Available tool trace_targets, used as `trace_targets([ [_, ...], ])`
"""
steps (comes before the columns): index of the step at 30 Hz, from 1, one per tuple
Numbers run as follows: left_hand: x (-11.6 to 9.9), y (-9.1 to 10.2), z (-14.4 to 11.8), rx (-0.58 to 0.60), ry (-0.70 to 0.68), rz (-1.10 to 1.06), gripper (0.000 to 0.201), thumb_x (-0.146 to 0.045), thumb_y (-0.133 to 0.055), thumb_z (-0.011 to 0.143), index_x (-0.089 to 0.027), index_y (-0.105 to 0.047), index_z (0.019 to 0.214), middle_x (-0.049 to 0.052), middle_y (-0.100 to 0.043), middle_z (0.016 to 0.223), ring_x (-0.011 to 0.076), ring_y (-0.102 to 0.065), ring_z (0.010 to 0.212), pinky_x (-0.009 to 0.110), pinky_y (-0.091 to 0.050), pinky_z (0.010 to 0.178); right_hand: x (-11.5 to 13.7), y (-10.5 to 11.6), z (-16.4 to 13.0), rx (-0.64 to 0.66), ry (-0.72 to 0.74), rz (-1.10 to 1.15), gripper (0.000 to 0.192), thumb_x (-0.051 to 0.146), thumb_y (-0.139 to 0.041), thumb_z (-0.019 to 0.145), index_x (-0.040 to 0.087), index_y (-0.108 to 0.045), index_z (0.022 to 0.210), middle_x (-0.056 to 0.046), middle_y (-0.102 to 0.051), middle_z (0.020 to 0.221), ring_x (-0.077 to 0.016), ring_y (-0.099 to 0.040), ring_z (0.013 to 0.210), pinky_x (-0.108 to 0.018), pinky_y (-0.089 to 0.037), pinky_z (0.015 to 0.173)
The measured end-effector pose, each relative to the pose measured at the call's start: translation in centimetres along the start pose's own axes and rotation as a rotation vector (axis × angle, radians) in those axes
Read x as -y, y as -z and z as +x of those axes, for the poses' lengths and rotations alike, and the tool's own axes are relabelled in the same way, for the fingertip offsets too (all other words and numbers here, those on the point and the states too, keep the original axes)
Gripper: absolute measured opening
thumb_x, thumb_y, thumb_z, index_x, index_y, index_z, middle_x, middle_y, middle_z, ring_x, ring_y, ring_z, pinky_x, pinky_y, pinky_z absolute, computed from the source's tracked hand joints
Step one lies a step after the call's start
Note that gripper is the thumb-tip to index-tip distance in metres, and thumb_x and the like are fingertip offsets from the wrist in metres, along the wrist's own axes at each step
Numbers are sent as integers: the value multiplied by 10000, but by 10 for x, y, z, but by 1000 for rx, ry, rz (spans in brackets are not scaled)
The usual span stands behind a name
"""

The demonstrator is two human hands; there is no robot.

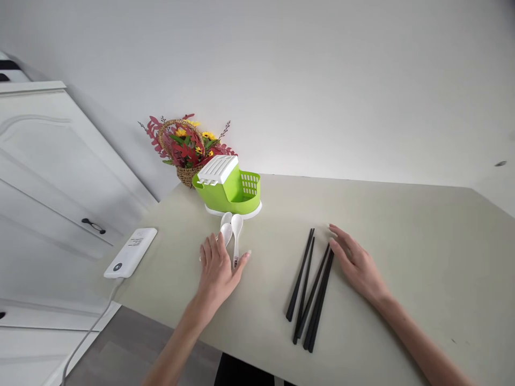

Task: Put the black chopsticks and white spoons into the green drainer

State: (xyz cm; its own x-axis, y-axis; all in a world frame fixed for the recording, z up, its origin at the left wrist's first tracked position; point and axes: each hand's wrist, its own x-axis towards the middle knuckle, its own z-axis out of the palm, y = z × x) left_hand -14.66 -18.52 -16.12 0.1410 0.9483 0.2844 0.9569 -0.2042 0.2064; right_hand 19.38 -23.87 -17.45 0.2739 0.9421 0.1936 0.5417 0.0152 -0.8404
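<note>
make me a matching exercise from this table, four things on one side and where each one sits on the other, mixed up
Things:
1. white spoons
2. black chopsticks
3. green holder
4. white power bank

Places:
A. near the table's left edge, with a cable trailing off it
B. in front of the flower basket, on a white base
C. under the fingers of the left hand
D. beside the right hand, lying loose on the table

Pairs: 1-C, 2-D, 3-B, 4-A
</note>
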Motion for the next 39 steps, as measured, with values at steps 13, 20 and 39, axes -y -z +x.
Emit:
trace_targets([
  [13,2,24,20,2,26,267,671,-535,-450,996,-11,-444,1415,257,-569,1260,396,-552,1168,505,-474,954,-4,3,3,-62,-55,195,518,625,-480,983,297,-567,1374,-80,-576,1498,-285,-541,1381,-489,-466,1130],
  [20,6,30,23,45,10,404,451,-441,-351,1061,-65,-572,1173,193,-634,1044,323,-636,969,411,-485,833,-9,1,6,-79,-36,221,508,622,-483,979,284,-572,1349,-99,-606,1455,-279,-580,1333,-485,-488,1097],
  [39,-107,38,-13,177,-288,98,292,-199,-270,1088,-137,-489,1270,107,-690,963,212,-716,780,285,-505,610,-14,25,19,-145,-73,386,545,665,-486,942,235,-608,1253,-131,-672,1336,-276,-646,1218,-460,-511,1031],
])
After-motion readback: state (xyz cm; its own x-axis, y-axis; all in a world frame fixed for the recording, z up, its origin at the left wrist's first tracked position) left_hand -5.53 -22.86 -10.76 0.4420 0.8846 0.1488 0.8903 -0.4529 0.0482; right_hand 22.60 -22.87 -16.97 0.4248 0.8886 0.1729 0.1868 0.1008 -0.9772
